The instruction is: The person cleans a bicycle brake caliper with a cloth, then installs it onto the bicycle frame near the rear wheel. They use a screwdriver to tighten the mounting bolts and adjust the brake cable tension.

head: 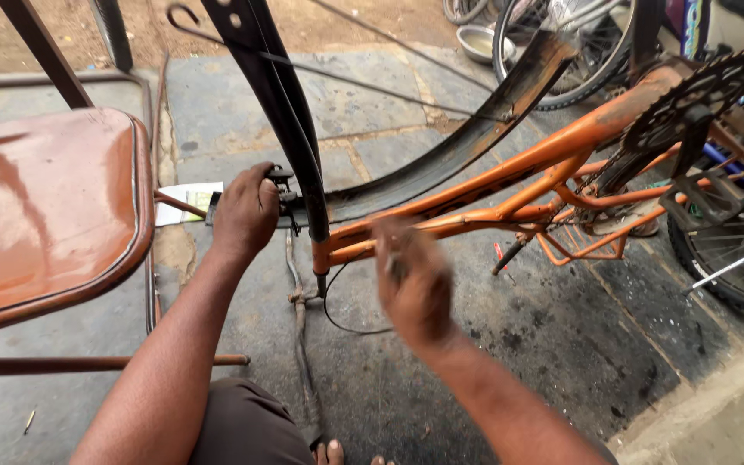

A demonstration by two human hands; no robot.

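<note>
Stone paving (243, 95), grey and oil-stained on the near right, forms the work surface, with bare earth beyond its far edge.

Left hand (245, 211): fingers curled down and closed over a small black brake fitting (282, 185) at the base of the black fork leg (277, 95). Knuckles face up; the fingertips are hidden behind the fitting.

Right hand (413, 280): blurred. Fingers appear bent inward around a thin pale object (392, 263); what it is, and how tightly it is held, cannot be told. The hand sits just near of the orange bicycle frame (510, 168), not visibly touching it.

The frame lies upturned, running from the fork junction at centre up to the far right, where the black chainring (699, 95) and a pedal (706, 200) stand. A black mudguard (467, 138) arcs above the tubes. A thin cable (337, 319) loops on the ground beneath the junction, between the two forearms.

Edges and room: a brown metal folding chair (45, 207) stands close on the left, its seat rim just beside the left forearm. A spoked wheel (734, 258) closes the right side. Open paving lies near right of the right hand. A folded paper (184, 200) lies beyond the left hand, and a metal bowl (478, 40) sits at the far edge.
</note>
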